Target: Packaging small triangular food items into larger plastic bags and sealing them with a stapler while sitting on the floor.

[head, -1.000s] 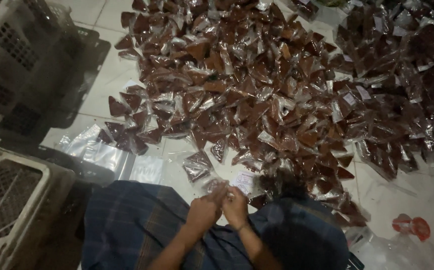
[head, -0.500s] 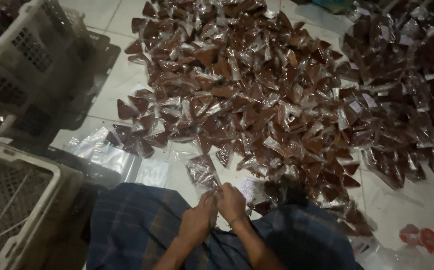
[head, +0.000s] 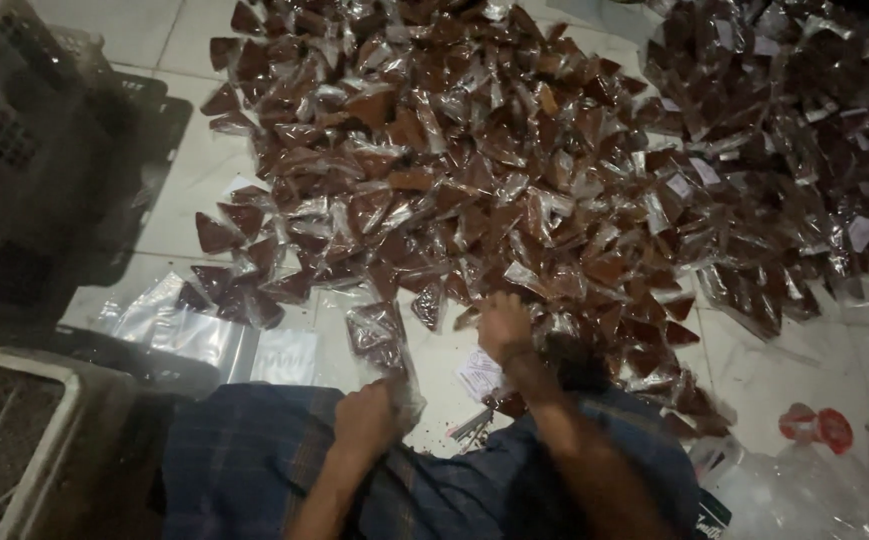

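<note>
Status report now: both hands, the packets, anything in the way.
Left hand gripping clear packet at lap. Right hand reaching onto pile of brown-filled packets. Nothing blocking.

One head-worn camera is looking steeply down from above the person's lap onto the tiled floor (head: 169,40). It is facing forward over the checked cloth (head: 254,460) at the bottom edge, sitting close to both hands, with the spread of packets (head: 514,160) filling the upper frame.

We see a dim, grainy view. Light falls on the middle, and the clear packets (head: 514,170) throw small glints. The crates (head: 24,150) and corners sink into soft, murky shadow.
</note>
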